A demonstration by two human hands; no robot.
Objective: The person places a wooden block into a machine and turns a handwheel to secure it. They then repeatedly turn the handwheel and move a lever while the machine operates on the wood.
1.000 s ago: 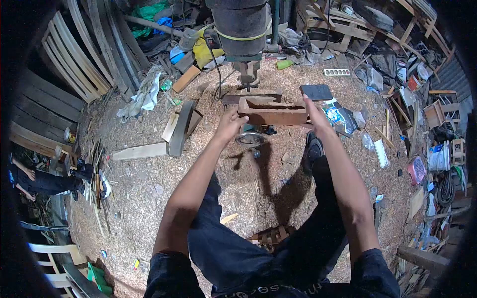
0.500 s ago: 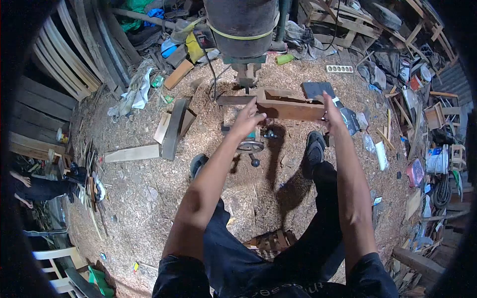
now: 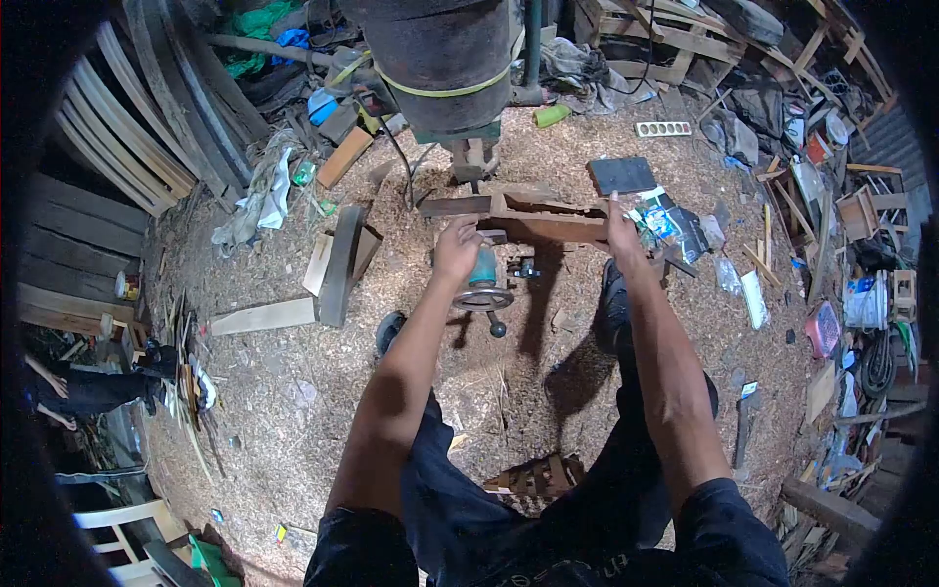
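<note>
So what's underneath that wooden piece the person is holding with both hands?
Below the wooden piece a round handwheel with a teal part above it shows, over the sawdust floor. The left hand and the wood hide the machine table that it may rest on; the right hand grips its other end.

One head-worn camera looks steeply down, forward over both outstretched arms.

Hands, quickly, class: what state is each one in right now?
Left hand: closed on the left end of the wooden piece.
Right hand: closed on its right end.
</note>
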